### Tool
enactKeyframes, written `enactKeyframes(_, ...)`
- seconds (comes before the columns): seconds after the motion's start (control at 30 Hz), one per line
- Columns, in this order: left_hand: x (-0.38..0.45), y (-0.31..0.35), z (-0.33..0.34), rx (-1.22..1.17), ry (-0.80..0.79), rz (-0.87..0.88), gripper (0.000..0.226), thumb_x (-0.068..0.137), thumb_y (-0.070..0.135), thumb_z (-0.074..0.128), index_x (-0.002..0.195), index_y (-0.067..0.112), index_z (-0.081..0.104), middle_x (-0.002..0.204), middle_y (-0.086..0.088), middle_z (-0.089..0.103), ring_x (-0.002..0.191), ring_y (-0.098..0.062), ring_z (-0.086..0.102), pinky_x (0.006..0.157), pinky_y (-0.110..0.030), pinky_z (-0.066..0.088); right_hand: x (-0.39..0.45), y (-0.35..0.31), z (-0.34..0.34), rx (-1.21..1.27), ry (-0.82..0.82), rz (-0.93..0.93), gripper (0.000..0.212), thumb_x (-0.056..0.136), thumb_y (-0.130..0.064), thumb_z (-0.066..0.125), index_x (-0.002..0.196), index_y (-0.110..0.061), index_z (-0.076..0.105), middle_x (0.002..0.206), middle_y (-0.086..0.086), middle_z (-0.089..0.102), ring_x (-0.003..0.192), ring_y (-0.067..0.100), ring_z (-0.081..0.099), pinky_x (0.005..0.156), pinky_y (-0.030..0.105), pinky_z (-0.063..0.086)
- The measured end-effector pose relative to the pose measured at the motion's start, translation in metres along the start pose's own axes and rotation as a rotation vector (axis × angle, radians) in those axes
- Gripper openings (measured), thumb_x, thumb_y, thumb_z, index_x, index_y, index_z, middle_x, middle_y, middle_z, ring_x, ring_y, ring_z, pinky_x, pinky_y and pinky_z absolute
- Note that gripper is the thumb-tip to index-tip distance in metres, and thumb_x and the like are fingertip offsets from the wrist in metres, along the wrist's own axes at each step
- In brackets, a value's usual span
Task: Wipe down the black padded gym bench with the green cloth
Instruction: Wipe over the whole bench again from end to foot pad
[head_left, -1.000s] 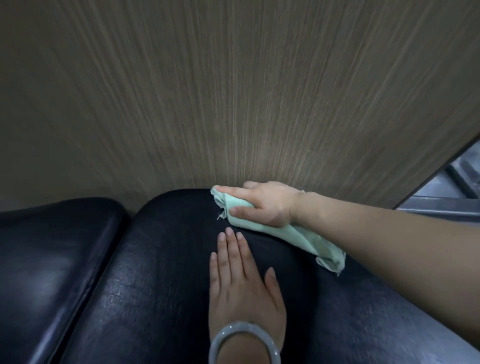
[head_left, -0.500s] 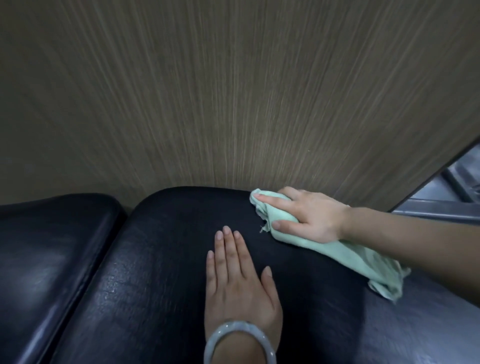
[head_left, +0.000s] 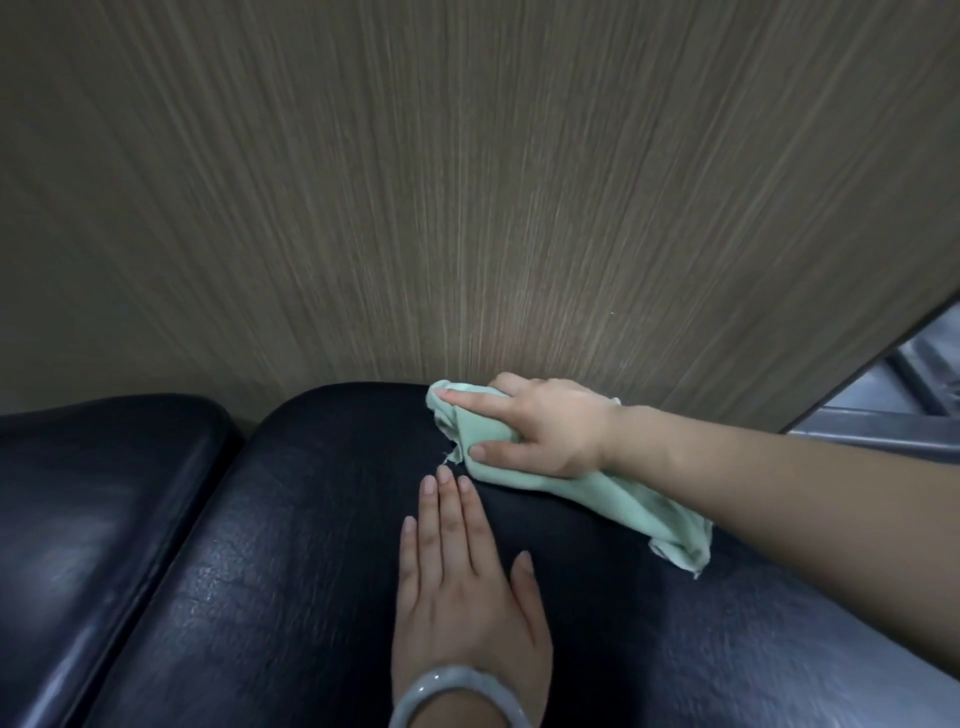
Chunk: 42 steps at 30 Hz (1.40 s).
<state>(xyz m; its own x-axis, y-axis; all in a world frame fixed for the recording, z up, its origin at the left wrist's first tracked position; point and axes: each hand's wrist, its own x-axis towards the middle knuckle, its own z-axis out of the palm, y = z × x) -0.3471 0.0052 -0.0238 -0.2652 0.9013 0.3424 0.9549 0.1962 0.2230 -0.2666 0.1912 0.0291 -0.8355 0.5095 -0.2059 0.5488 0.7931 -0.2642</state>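
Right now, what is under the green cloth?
The green cloth lies on the black padded bench, held by the right hand. The left hand rests flat nearby. The bench surface directly beneath the cloth is covered, so its state cannot be seen.

We see the bench (head_left: 291, 561), black and padded, with a glossy, finely cracked skin. Its main pad runs from the near edge to a rounded far end that meets a wood-grain panel; a second black pad lies to its left across a narrow gap. The cloth (head_left: 597, 493) is pale green, crumpled and frayed at its edges. It lies on the far right part of the main pad, bunched at its far left end and trailing near and right toward the pad's right edge.
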Motion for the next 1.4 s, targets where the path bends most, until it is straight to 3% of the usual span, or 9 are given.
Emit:
enactKeyframes(0.07, -0.001, 0.000, 0.001, 0.007, 0.003, 0.000, 0.065, 0.099, 0.039, 0.021, 0.138, -0.009, 0.042, 0.148, -0.021, 0.041, 0.139, -0.029, 0.033, 0.110, -0.044, 0.022, -0.014, 0.008, 0.001, -0.002, 0.000, -0.004, 0.066, 0.088, -0.073, 0.030, 0.145, -0.060, -0.001, 0.121, 0.000, 0.043, 0.104, 0.021, 0.052, 0.092, 0.036, 0.041)
enactKeyframes(0.17, 0.000, 0.001, 0.000, 0.015, -0.011, -0.018, 0.071, 0.102, 0.041, 0.006, 0.138, -0.008, 0.041, 0.148, -0.021, 0.041, 0.139, -0.029, 0.034, 0.109, -0.044, 0.023, -0.039, 0.021, 0.002, 0.001, -0.011, -0.010, 0.068, 0.078, -0.080, 0.017, 0.139, -0.065, -0.010, 0.122, -0.001, 0.041, 0.100, 0.018, 0.051, 0.092, 0.034, 0.041)
enactKeyframes(0.3, 0.001, 0.002, 0.002, 0.000, 0.012, -0.022, 0.065, 0.092, 0.038, 0.031, 0.139, -0.006, 0.037, 0.148, -0.021, 0.041, 0.139, -0.028, 0.033, 0.110, -0.043, 0.021, -0.048, 0.026, 0.000, 0.031, -0.045, 0.019, 0.066, 0.074, -0.082, 0.016, 0.132, -0.070, -0.015, 0.120, -0.008, 0.038, 0.089, 0.013, 0.049, 0.088, 0.027, 0.039)
enactKeyframes(0.5, 0.000, 0.002, -0.002, 0.009, -0.006, -0.032, 0.069, 0.087, 0.037, 0.035, 0.139, -0.007, 0.043, 0.149, -0.020, 0.041, 0.139, -0.028, 0.033, 0.111, -0.043, 0.021, -0.015, 0.008, -0.008, -0.018, -0.054, 0.036, 0.068, 0.086, -0.075, 0.024, 0.143, -0.060, -0.010, 0.098, -0.004, 0.043, 0.080, 0.018, 0.049, 0.087, 0.033, 0.042)
enactKeyframes(0.63, 0.000, 0.002, -0.004, 0.019, -0.021, -0.037, 0.069, 0.087, 0.037, 0.034, 0.139, -0.007, 0.044, 0.149, -0.019, 0.041, 0.140, -0.027, 0.033, 0.111, -0.042, 0.020, -0.001, 0.002, -0.005, 0.003, -0.026, 0.031, 0.065, 0.093, -0.065, 0.033, 0.146, -0.056, -0.002, 0.100, -0.004, 0.044, 0.084, 0.018, 0.051, 0.087, 0.033, 0.042)
enactKeyframes(0.9, 0.000, 0.003, -0.003, 0.019, -0.002, -0.036, 0.066, 0.089, 0.036, 0.033, 0.138, -0.008, 0.044, 0.148, -0.019, 0.041, 0.139, -0.027, 0.033, 0.110, -0.042, 0.020, -0.071, 0.029, 0.006, 0.046, 0.015, 0.099, 0.068, 0.075, -0.083, 0.015, 0.137, -0.069, -0.010, 0.122, -0.006, 0.041, 0.101, 0.017, 0.055, 0.095, 0.036, 0.042)
enactKeyframes(1.0, 0.001, 0.004, -0.004, 0.024, -0.003, -0.039, 0.066, 0.089, 0.037, 0.033, 0.137, -0.007, 0.046, 0.147, -0.019, 0.042, 0.138, -0.029, 0.037, 0.108, -0.044, 0.024, -0.091, 0.035, 0.006, 0.071, -0.011, 0.147, 0.068, 0.073, -0.085, 0.014, 0.132, -0.073, -0.015, 0.119, -0.013, 0.038, 0.095, 0.015, 0.056, 0.096, 0.032, 0.041)
enactKeyframes(1.13, 0.002, 0.004, -0.003, 0.020, 0.000, -0.034, 0.069, 0.087, 0.040, 0.035, 0.136, -0.007, 0.048, 0.146, -0.020, 0.044, 0.137, -0.031, 0.040, 0.107, -0.046, 0.025, -0.069, 0.018, -0.001, 0.048, -0.022, 0.193, 0.065, 0.078, -0.085, 0.015, 0.134, -0.070, -0.013, 0.108, -0.008, 0.042, 0.087, 0.013, 0.055, 0.093, 0.033, 0.042)
enactKeyframes(1.4, 0.003, 0.004, -0.008, 0.030, -0.022, -0.024, 0.069, 0.085, 0.041, 0.035, 0.133, -0.006, 0.052, 0.144, -0.020, 0.047, 0.135, -0.032, 0.042, 0.106, -0.047, 0.025, -0.017, -0.011, 0.003, -0.050, 0.090, 0.195, 0.060, 0.092, -0.067, 0.025, 0.146, -0.057, 0.003, 0.101, -0.005, 0.043, 0.100, 0.021, 0.054, 0.080, 0.034, 0.038)
